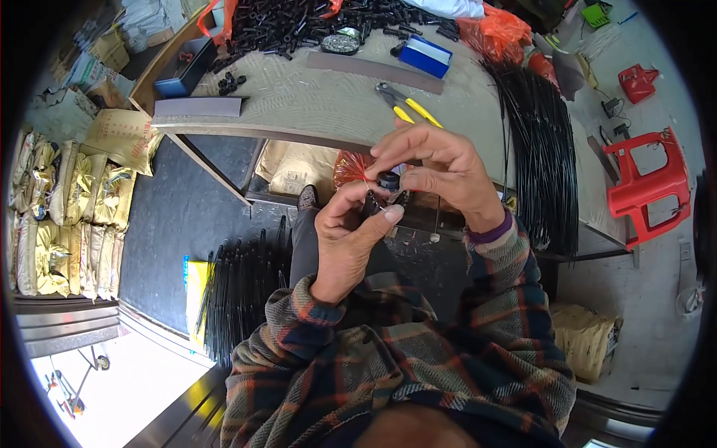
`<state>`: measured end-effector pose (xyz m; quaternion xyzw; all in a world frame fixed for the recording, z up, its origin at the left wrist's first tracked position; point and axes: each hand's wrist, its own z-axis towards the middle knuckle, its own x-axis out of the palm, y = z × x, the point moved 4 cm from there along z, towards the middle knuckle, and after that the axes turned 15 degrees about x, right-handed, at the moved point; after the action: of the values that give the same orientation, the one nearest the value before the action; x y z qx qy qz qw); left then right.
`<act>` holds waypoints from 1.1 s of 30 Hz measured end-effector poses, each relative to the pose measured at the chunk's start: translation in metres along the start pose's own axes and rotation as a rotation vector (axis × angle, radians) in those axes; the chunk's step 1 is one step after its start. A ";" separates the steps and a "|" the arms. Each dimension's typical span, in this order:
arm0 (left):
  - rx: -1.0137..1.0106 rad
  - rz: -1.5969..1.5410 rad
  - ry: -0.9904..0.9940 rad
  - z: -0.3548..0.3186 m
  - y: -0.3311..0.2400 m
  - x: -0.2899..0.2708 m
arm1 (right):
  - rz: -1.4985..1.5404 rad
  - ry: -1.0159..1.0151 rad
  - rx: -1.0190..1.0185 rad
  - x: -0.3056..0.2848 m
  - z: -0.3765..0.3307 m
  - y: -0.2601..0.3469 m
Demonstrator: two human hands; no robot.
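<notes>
My left hand (347,231) is closed, with thumb and fingers pinching a small black plastic part (371,203). Close against it, my right hand (452,168) bends its thumb and fingers around a short black ring-like piece (388,180). Both hands meet in front of the table's near edge, above my lap. How the two black pieces join is hidden by the fingers. Just beyond the right hand, yellow-handled pliers (409,104) lie on the table (299,97).
Black tubular parts (291,26) are heaped at the table's back, near a blue box (426,56). Long black rods (538,149) hang over the right side; more rods (243,291) stand at my left. A red plastic stool (650,187) is at right, stacked sacks (67,216) at left.
</notes>
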<state>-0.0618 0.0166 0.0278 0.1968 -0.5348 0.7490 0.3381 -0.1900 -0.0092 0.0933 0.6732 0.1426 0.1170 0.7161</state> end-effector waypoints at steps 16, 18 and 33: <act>0.047 0.071 0.056 0.003 0.014 0.006 | -0.175 0.050 -0.162 -0.023 -0.003 -0.005; 0.078 0.074 0.051 0.002 0.012 0.005 | -0.190 0.069 -0.199 -0.020 -0.003 -0.005; -0.017 -0.033 0.119 -0.004 0.003 -0.017 | -0.843 -0.445 -0.504 0.024 -0.028 0.002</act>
<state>-0.0520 0.0143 0.0135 0.1580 -0.5166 0.7493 0.3830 -0.1778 0.0253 0.0931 0.3732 0.2127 -0.2956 0.8533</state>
